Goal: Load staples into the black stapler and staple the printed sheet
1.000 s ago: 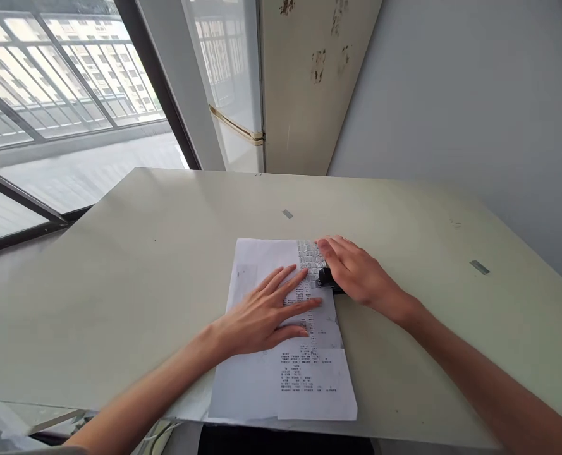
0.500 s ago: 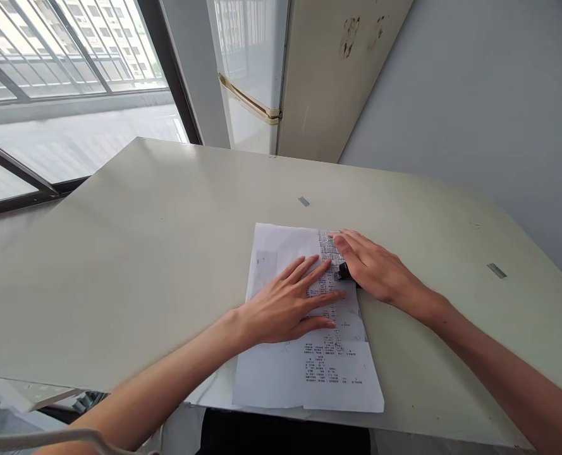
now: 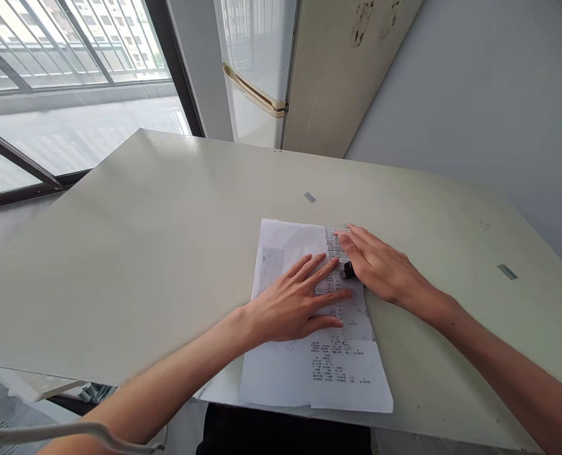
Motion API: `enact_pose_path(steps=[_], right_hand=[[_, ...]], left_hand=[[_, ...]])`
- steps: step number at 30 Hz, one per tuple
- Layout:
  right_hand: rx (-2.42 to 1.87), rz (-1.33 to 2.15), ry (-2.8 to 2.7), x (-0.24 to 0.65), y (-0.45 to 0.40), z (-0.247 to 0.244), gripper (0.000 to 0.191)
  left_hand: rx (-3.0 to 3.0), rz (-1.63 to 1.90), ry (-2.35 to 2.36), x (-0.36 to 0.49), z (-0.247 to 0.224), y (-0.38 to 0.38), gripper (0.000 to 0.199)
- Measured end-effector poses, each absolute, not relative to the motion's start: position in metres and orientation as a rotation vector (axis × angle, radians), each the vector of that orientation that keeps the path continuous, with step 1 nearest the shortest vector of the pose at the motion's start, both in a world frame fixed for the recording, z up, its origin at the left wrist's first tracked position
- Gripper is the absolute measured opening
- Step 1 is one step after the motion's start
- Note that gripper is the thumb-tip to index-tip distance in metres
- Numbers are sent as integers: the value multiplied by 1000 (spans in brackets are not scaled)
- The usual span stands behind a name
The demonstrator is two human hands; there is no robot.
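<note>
White printed paper (image 3: 281, 373) lies near the table's front edge, with lines of dark text on its right part. Flat on the paper rests my left hand (image 3: 294, 303), fingers spread, holding nothing. My right hand (image 3: 380, 265) is at the paper's upper right edge, its fingers stretched out over that edge. A small black object (image 3: 348, 270) shows under the palm side of my right hand, on the printed part; the rest of it is hidden by the hand.
The pale table (image 3: 143, 265) bears two grey tape pieces, one behind the paper (image 3: 310, 197) and one at the right (image 3: 507, 272). A fridge (image 3: 337, 82) stands beyond, windows are at the left, and a cable (image 3: 72, 431) crosses the lower left corner.
The view has shifted slightly, so the table and paper appear a little further right. Both hands keep nearly the same places on the paper.
</note>
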State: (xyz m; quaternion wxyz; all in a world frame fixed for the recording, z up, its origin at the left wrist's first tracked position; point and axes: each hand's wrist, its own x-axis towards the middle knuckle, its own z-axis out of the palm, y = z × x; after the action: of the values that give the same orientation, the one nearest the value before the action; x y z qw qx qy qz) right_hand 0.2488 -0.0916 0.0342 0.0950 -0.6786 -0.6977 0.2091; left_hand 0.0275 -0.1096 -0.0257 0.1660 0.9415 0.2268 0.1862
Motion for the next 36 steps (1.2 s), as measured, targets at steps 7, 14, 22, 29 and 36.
enact_pose_path(steps=[7,14,22,29,36], right_hand=[[-2085,608,-2050,245,-92,30,66],[-2051,317,-2182,235,-94,15,57],[-1924,76,-2199,224,-96,2,53],[-1584,56,-1996,256,-121,5,46],[-1361,188,-2134,314,-137,-20,32]], left_hand=[[2696,524,641,28,-24,-110,57],[2702,484,651,27,-19,-110,58],[2670,512,639,25,-19,-109,58],[2692,361,724,5,-11,-112,61],[2624,317,793,-39,3,-101,53]])
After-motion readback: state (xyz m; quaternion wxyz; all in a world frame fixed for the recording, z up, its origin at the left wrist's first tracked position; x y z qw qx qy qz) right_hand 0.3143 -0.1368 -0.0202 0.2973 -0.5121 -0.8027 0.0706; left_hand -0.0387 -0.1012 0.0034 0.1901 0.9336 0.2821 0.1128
